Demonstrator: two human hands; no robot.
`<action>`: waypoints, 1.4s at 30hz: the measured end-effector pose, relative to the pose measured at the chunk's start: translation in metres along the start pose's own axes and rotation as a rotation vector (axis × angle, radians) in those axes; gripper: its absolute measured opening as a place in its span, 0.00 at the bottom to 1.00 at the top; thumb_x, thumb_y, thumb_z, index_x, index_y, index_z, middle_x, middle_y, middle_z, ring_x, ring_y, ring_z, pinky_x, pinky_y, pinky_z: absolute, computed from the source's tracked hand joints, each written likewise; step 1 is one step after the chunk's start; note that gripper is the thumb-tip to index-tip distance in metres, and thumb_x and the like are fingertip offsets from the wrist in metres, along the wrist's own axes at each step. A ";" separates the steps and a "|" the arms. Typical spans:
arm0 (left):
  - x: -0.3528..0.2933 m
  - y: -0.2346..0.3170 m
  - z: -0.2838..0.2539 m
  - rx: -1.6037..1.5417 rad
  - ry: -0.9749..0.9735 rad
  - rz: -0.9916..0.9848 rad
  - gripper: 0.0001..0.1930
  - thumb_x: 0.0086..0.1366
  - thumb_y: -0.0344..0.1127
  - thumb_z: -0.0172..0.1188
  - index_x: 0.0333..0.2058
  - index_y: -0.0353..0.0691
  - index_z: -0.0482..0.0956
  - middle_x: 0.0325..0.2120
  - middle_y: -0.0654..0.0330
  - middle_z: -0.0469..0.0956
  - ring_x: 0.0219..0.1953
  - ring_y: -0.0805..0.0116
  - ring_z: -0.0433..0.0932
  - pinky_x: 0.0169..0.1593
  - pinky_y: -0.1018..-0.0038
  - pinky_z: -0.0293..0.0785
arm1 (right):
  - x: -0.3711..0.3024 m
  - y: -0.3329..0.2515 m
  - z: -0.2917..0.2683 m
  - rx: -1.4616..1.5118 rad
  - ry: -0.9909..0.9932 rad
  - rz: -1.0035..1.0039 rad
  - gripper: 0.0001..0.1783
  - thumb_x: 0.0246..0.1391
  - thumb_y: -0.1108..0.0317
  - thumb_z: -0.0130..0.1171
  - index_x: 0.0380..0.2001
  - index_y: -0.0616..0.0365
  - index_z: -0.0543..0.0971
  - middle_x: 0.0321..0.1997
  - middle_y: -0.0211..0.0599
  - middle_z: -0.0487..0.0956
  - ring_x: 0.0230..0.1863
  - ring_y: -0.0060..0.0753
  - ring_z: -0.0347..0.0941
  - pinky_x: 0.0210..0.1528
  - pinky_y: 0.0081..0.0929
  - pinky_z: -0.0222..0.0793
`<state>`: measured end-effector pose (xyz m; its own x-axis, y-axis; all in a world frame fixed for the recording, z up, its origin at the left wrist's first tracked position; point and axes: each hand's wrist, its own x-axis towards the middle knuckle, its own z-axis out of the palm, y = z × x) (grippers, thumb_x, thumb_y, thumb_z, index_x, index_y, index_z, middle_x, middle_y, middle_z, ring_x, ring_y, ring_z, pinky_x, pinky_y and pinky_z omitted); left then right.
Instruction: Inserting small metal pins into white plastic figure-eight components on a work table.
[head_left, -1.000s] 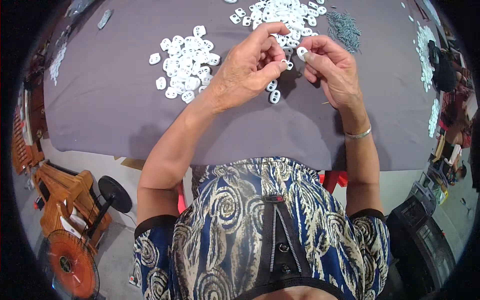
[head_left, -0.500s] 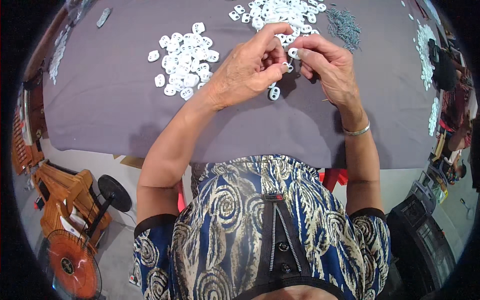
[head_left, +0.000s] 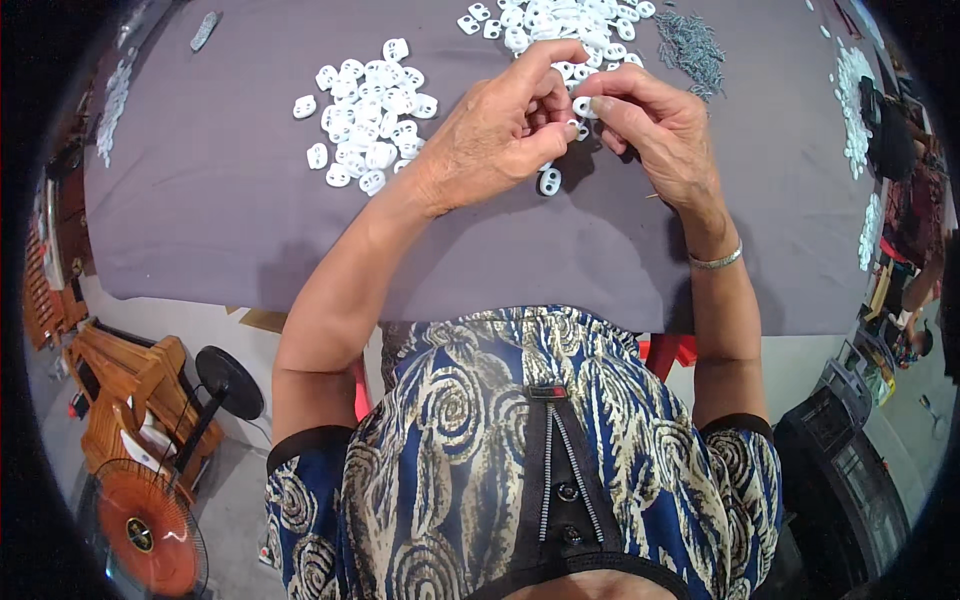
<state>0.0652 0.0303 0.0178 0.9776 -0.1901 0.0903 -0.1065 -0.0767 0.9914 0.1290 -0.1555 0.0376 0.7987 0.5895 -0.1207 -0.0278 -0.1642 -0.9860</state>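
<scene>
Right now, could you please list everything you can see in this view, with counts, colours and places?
Table cloth: one, grey-purple, covering the table.
Left pile of plastic pieces: many, white, far left of the hands.
Top pile of plastic pieces: many, white, beyond the hands.
Loose plastic piece: one, white, below the hands.
Metal springs: a heap, grey, upper right.
Fan: one, orange, on the floor, lower left.
Bracelet: one, silver, right wrist.
Held plastic piece: one, white, pinched between both hands.
Left hand: pinching it.
Right hand: pinching it.
</scene>
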 end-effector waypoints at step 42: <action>-0.001 0.012 0.004 -0.302 0.074 -0.165 0.23 0.64 0.24 0.53 0.57 0.39 0.63 0.27 0.70 0.68 0.26 0.87 0.67 0.29 0.87 0.62 | -0.004 -0.003 0.014 -0.838 0.023 -0.557 0.17 0.45 0.63 0.66 0.36 0.55 0.73 0.30 0.34 0.72 0.25 0.37 0.73 0.24 0.31 0.70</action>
<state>0.0617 0.0255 0.0293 0.9889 -0.1266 -0.0777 0.1015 0.1943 0.9757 0.1180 -0.1461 0.0397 0.5808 0.7379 0.3439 0.7779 -0.3785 -0.5016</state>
